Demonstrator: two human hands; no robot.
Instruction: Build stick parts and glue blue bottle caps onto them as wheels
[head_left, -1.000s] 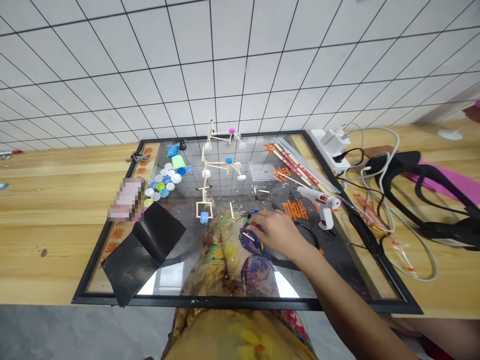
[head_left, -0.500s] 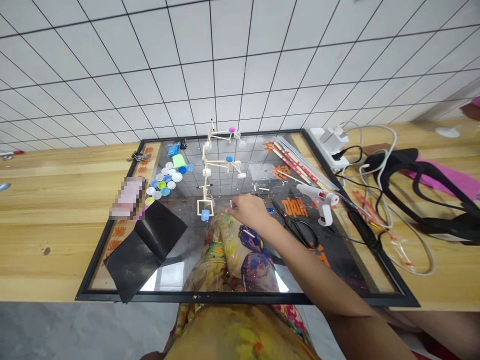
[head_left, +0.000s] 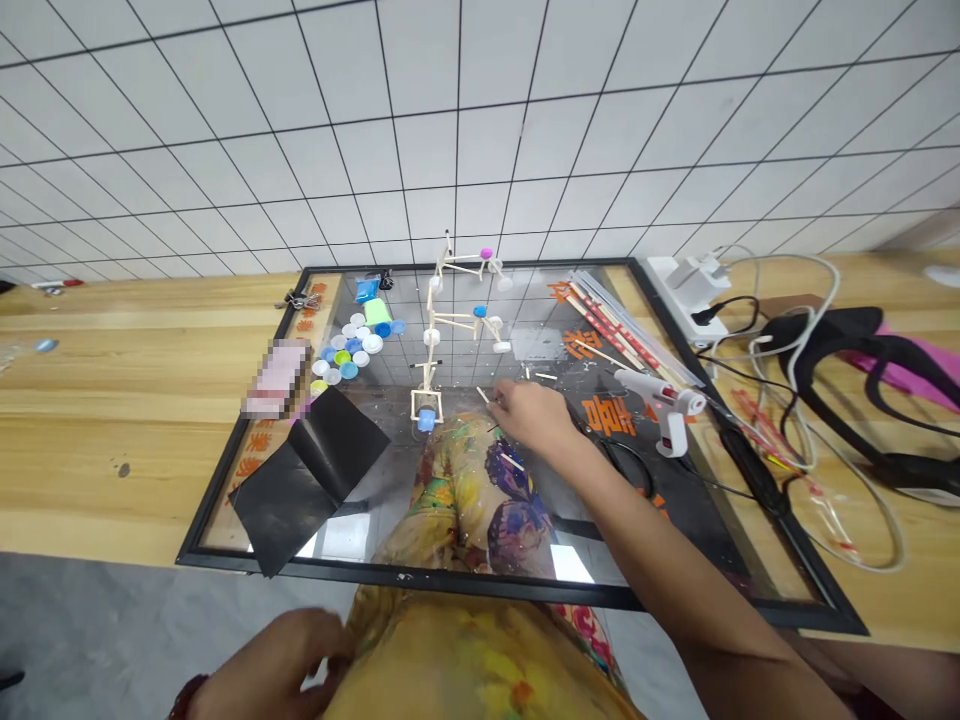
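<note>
hanging low on the near side of the desk [head_left: 97, 470], the left hand [head_left: 274, 655] has its fingers loosely bent; whether it holds anything cannot be told. beyond it lie a bent black sheet [head_left: 304, 485] and, farther off, bottle caps [head_left: 349, 347]. to the left of the right hand [head_left: 534, 415] is 1 stick frame [head_left: 427, 393] with 1 blue cap [head_left: 427, 421] at its near side. that hand is nearly closed, pinching 1 short stick [head_left: 483, 395] at its fingertips. to its right sits 1 white glue gun [head_left: 664, 402].

One head-worn camera looks forward and down across the wooden table [head_left: 165, 350].
</note>
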